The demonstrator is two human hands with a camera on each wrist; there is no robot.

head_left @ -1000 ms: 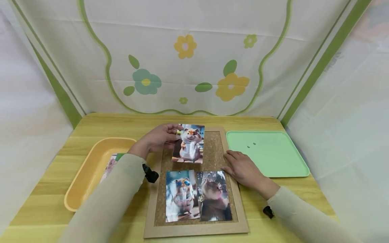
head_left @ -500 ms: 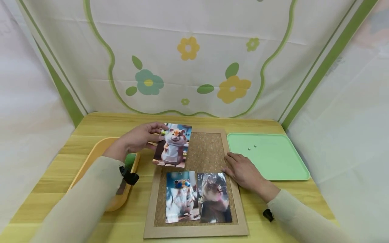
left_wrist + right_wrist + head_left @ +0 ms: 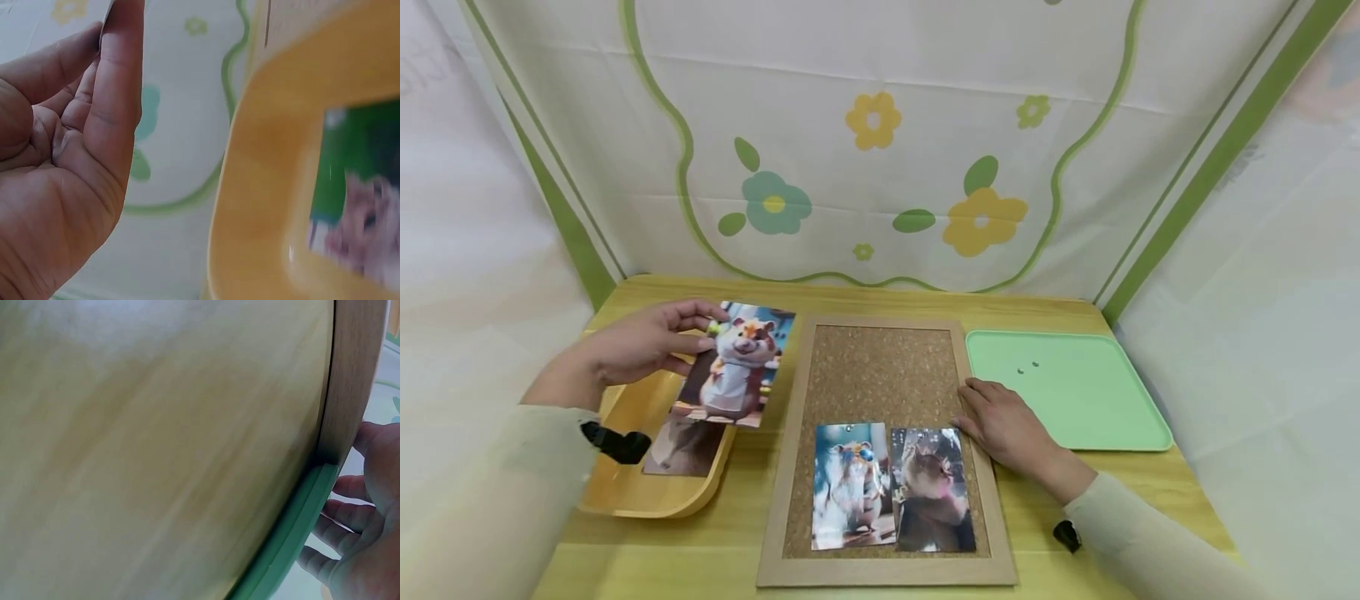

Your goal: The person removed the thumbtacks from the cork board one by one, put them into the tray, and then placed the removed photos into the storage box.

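My left hand [image 3: 643, 340] pinches a glossy hamster photo [image 3: 737, 367] by its left edge, thumb in front. The photo hangs tilted above the right side of a yellow tray [image 3: 658, 504], where another photo [image 3: 681, 450] lies. In the left wrist view that tray's wall [image 3: 256, 162] is beside the hand. My right hand [image 3: 1011, 421] rests on the right side of the wood-framed cork board [image 3: 880, 367], fingers loosely bent. Two photos lie side by side low on the cork: a hamster in sunglasses [image 3: 853, 487] and a darker animal picture [image 3: 931, 492].
A light green tray [image 3: 1097, 383] lies right of the board, holding two tiny pins [image 3: 1027, 367]. The right wrist view shows its edge [image 3: 294, 531] against the board's frame [image 3: 356, 356]. A flower-printed white cloth [image 3: 820, 150] hangs behind the wood-grain table [image 3: 662, 567].
My left hand has carried the hamster photo left, from above the cork board to above the yellow tray. My right hand stays at the board's right edge.
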